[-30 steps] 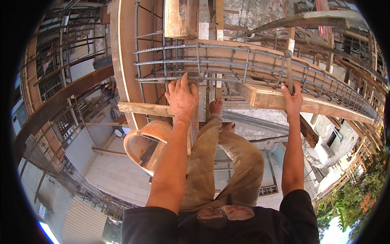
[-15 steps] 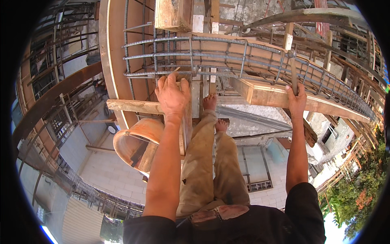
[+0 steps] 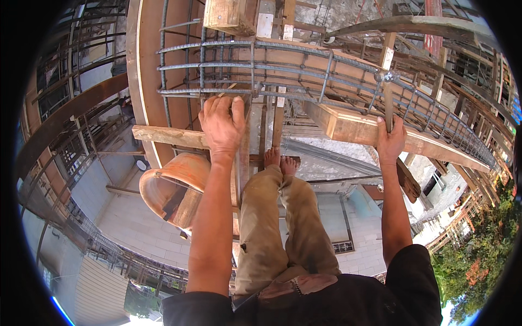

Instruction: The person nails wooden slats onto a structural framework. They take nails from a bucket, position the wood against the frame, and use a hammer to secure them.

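Observation:
My left hand is closed over the top of a wooden board, its fingers curled just below the near bars of a rebar cage. Part of the grip is hidden behind the knuckles. A short plank reaches out leftward from behind that hand. On the right, my right hand is wrapped round the wooden handle of a hammer. The hammer's metal head points away from me, in front of the rebar. Beside this hand runs the near side of a wooden formwork beam.
An orange bucket, with wood pieces in it, hangs left of my left forearm. My bare feet stand on a narrow timber, high above a pale floor. A squared timber block sits beyond the rebar. Scaffold poles surround the spot.
One foot has drawn back toward me and now stands beside the other. The view has shifted slightly. Both hands keep their holds, the right one still on the hammer.

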The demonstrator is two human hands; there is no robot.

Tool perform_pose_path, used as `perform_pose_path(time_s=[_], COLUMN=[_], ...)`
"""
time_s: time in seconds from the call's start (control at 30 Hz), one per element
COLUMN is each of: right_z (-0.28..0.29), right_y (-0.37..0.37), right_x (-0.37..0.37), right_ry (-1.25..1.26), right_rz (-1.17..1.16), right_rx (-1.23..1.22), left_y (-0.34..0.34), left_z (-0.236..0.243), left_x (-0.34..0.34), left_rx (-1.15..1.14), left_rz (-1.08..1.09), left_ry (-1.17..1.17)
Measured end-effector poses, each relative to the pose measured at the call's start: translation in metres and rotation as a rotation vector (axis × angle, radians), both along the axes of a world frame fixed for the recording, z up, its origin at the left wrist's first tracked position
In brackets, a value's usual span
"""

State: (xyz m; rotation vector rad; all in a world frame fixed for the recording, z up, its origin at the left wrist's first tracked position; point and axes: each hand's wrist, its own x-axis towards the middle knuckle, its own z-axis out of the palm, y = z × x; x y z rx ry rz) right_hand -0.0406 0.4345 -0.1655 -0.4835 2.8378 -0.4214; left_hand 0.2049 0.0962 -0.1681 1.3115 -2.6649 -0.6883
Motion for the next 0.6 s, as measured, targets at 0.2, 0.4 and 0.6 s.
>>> perform_pose_path(time_s=[0.2, 0.4, 0.6], right_z=[-0.003, -0.008, -0.005], right_y=[0.003, 0.007, -0.001], right_x=[-0.001, -0.003, -0.001], right_ry=[-0.004, -0.008, 0.005], right_rz=[0.003, -0.028, -0.033], right_rx=[0.058, -0.03, -0.051], left_y=[0.003, 0.005, 0.005], left_z=[-0.002, 0.006, 0.003], left_x=[0.003, -0.003, -0.005], left_rx=[-0.007, 0.028, -0.025], left_rz=[0.015, 0.04, 0.086], left_ry=[0.084, 0.117, 0.077])
